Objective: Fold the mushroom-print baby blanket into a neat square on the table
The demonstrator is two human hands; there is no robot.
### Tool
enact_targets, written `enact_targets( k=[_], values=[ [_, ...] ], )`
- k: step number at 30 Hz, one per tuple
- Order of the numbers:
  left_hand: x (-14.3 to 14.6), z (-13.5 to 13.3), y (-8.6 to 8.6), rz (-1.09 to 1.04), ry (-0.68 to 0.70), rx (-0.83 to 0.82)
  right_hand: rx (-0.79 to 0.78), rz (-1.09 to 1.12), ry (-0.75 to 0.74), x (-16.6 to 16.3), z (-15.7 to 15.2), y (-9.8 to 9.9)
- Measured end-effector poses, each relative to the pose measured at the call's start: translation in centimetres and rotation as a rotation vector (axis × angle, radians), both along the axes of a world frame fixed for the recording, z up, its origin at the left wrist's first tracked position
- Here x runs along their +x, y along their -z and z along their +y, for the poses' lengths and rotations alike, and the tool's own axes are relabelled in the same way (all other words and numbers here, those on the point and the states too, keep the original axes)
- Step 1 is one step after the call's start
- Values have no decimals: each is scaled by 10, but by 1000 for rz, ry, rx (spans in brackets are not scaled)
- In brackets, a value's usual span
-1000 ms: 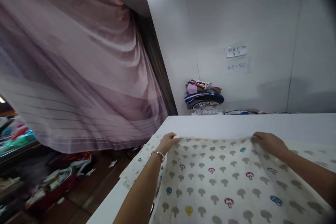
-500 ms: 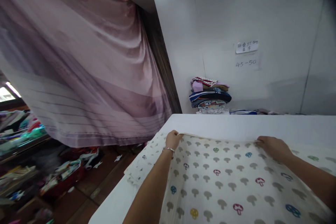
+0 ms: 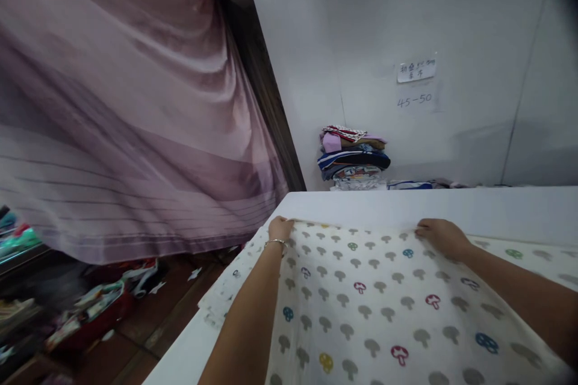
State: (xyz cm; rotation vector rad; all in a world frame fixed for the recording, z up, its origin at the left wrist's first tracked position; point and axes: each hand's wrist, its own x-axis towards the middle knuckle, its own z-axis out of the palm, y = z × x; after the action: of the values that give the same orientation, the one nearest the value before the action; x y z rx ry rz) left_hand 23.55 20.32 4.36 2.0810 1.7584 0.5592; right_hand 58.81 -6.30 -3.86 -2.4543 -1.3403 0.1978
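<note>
Across the white table (image 3: 406, 207), from its left edge, a mushroom-print cloth (image 3: 361, 307) is lying spread; left hand (image 3: 280, 228) and right hand (image 3: 442, 236) are clamping its far hem, fingers curled on it. Folded clothes (image 3: 352, 159) are sitting beyond the far edge; a purple curtain (image 3: 135, 132) is hanging left.

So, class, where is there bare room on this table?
Bare table lies between the far edge of the mushroom cloth and the clothes pile by the wall. Nearer is crowded: cloth everywhere, left hand and right hand gripping its edge.
</note>
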Motion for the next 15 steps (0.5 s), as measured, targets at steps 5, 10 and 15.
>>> enact_targets(
  k=[5, 10, 15],
  values=[
    [6, 0, 20, 177, -4, 103, -56, -66, -38, -12, 17, 5],
    [1, -12, 45, 299, 56, 119, -102, -97, -9, -3, 16, 8],
    [22, -30, 34, 334, 185, 274, -105, -97, 5, 3, 16, 5]
  ],
)
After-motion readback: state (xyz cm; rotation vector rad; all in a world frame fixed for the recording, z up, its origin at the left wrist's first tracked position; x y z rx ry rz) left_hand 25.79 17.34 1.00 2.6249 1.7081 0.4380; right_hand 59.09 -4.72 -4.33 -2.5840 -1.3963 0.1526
